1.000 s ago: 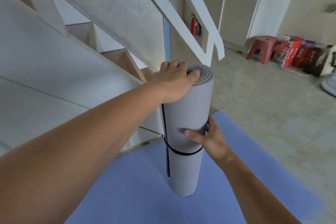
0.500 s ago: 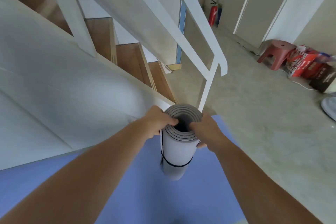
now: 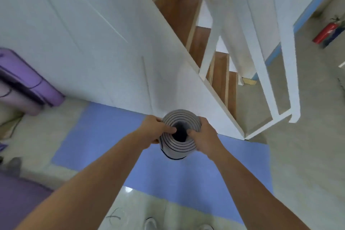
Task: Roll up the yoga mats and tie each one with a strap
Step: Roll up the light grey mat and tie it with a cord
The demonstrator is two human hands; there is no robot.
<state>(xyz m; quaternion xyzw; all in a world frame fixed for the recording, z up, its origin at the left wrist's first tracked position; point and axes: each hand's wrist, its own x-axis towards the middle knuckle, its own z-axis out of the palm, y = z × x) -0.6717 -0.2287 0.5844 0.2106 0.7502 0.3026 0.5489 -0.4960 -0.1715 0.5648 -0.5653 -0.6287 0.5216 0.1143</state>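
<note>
A rolled grey yoga mat [image 3: 179, 117] stands on end on a flat blue mat [image 3: 115, 136], seen from above so its spiral top faces me. A black strap [image 3: 174, 158] circles it lower down. My left hand [image 3: 155, 129] grips the roll's left rim, thumb reaching toward the dark centre hole. My right hand [image 3: 204, 136] grips the right rim the same way. Two rolled purple and pink mats [image 3: 28, 87] lie by the wall at the left, each with a dark strap around it.
A white stair side panel [image 3: 112, 43] rises just behind the roll, with wooden steps [image 3: 218, 69] and a white railing [image 3: 291, 61] to the right. A purple mat [image 3: 20, 196] lies at the lower left. A red fire extinguisher [image 3: 325, 31] stands far right. My shoes [image 3: 151, 224] show at the bottom.
My view has tilted down and swung left, so the roll is now seen end-on. My right hand rose from the roll's side to its top rim a second ago; both hands stay there.
</note>
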